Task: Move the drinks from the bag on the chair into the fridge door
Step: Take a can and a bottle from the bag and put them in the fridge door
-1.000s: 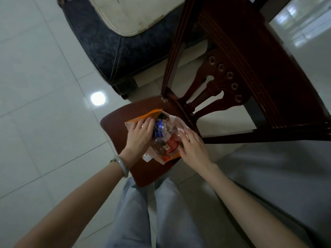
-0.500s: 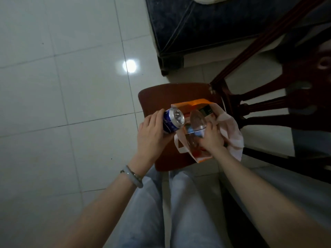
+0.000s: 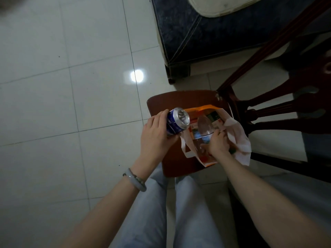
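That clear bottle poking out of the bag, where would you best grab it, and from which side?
Probably around its labelled middle, from the near right side, as the right hand does. The clear bottle lies tilted in the bag, rounded bottom pointing up and away; that bare end looks slippery, and the left hand with the blue can crowds the left.

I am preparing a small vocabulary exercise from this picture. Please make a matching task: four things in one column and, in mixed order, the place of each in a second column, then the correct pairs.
Things:
1. blue can
2. clear bottle
3. bag
4. bracelet

Places:
A. on the chair seat
B. on the left wrist
C. in the left hand, outside the bag
D. inside the bag, gripped by the right hand

Pairs: 1-C, 2-D, 3-A, 4-B
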The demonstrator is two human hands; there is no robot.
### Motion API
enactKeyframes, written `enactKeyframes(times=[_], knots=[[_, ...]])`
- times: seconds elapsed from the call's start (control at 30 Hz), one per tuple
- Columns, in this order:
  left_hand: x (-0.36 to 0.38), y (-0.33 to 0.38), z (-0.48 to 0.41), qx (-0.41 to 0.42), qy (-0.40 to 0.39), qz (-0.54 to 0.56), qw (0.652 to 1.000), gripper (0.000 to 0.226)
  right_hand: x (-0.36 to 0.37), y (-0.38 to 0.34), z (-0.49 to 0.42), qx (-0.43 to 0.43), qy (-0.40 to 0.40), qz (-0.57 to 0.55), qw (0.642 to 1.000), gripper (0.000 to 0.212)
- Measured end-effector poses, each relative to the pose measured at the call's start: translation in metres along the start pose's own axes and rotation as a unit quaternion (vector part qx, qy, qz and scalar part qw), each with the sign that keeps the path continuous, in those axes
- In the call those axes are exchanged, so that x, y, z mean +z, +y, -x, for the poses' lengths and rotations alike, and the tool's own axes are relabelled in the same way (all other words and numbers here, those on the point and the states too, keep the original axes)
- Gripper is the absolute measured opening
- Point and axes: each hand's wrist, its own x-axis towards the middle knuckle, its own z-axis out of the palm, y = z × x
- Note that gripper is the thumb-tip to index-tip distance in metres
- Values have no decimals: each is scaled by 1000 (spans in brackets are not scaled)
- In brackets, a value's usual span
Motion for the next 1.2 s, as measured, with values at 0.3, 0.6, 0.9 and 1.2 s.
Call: enactKeyframes(times=[0.3, 0.6, 0.9, 1.2], knots=[[4, 4, 14, 14, -28, 12, 999, 77, -8, 4, 11, -26, 52, 8, 998, 84], [-32, 34, 20, 69, -24, 52, 996, 76, -85, 13, 122, -93, 166, -191, 963, 93], [-84, 47, 58, 192, -34, 115, 974, 78, -105, 11, 275, 1, 302, -365, 880, 75], [-107, 83, 128, 406, -118, 161, 892, 75, -46, 27, 413, 153, 439, -416, 781, 68]])
